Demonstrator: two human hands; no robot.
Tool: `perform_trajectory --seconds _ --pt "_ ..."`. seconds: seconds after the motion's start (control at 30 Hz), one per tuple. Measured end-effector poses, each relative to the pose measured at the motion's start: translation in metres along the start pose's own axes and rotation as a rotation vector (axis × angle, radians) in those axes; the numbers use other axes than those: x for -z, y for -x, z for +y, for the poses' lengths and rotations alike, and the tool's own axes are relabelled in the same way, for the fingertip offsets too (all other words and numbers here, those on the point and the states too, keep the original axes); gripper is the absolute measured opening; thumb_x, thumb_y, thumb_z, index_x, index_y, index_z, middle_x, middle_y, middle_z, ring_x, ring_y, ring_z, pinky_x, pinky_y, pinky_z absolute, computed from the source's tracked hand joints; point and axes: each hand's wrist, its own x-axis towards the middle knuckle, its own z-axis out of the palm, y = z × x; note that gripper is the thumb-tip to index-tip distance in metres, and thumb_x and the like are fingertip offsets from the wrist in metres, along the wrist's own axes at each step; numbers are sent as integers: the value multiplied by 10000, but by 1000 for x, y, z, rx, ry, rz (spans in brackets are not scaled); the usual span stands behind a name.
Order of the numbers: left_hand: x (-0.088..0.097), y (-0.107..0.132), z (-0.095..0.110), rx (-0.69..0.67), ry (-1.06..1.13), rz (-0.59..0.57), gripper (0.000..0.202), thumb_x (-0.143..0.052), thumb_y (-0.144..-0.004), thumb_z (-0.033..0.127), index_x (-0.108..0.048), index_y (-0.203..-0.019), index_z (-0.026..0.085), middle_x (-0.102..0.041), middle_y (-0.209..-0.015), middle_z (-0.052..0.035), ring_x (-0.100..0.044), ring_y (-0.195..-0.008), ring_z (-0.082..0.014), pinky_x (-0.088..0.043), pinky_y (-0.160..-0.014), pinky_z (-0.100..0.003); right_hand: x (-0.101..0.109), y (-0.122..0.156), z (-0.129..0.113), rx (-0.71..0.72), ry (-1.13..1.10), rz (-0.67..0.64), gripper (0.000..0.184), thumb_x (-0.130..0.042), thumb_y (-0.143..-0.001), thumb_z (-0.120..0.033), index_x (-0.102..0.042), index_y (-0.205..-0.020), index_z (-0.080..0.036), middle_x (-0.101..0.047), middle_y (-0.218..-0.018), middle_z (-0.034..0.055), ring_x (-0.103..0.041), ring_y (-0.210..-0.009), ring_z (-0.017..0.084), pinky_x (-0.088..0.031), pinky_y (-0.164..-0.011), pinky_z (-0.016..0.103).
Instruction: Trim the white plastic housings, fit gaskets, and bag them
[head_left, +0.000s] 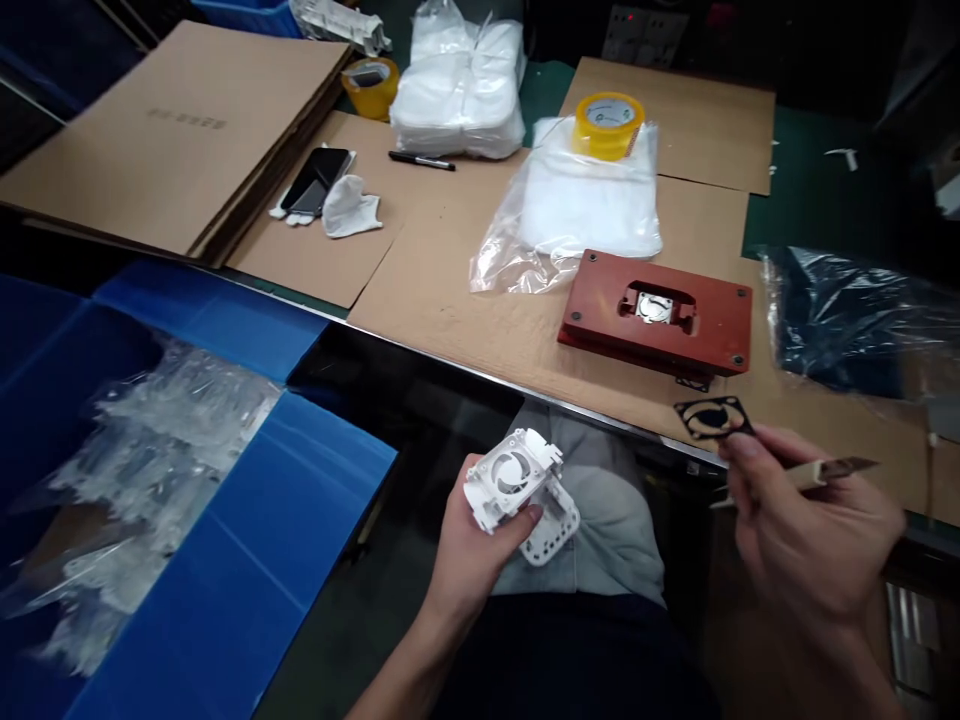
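Observation:
My left hand (476,540) is closed around a white plastic housing (517,480), held above my lap. A round grille-like opening shows on the housing's upper face, and a plate with a row of small holes hangs below it. Between thumb and finger, my right hand (810,520) pinches a thin black square gasket-like frame (712,418) with a round cut-out. A slim pale-handled tool (806,476) with a pointed end also lies in that hand; its exact kind is unclear. Just beyond the frame stands a red block fixture (656,310) with a small metallic plate (654,307) in its recess.
At left, a blue bin (255,550) contains several bagged white parts (180,420). On the cardboard-covered table lie white bag stacks (457,90), a yellow tape roll (609,125), a phone (319,180), a pen (421,161) and clear plastic film (840,320). Cardboard sheets (172,130) are piled back left.

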Motion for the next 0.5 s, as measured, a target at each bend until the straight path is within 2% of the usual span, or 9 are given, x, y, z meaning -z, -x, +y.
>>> perform_trajectory --seconds 0.1,0.2,0.3,0.5 --pt "2 1 3 -110 -121 -16 364 -806 -751 293 -497 -930 219 -589 -837 26 -550 -756 -141 -457 -697 -248 -12 40 -13 -348 -175 -225 307 -855 -741 -283 -782 -1036 -241 -734 -919 60 -693 -774 195 -549 -596 277" --pt "3 1 6 -188 -168 -3 328 -771 -771 267 -481 -918 221 -561 -852 32 -495 -735 -124 -416 -676 -229 -25 67 -22 -512 -231 -513 510 -825 -782 -286 -688 -1273 -290 -683 -831 7 -590 -615 117 -469 -479 211" --pt "4 3 8 -228 -184 -6 328 -768 -751 265 -485 -910 219 -553 -873 24 -487 -753 -135 -410 -681 -232 -38 78 -28 -561 -292 -619 515 -806 -813 -290 -644 -1303 -294 -637 -789 -23 -516 -583 80 -430 -484 182" --pt "5 8 5 -258 -241 -7 301 -729 -769 191 -460 -899 228 -525 -895 30 -480 -767 -132 -409 -691 -227 -51 83 -31 -545 -308 -649 408 -786 -840 -294 -639 -1219 -256 -622 -761 -38 -508 -602 73 -434 -537 170"
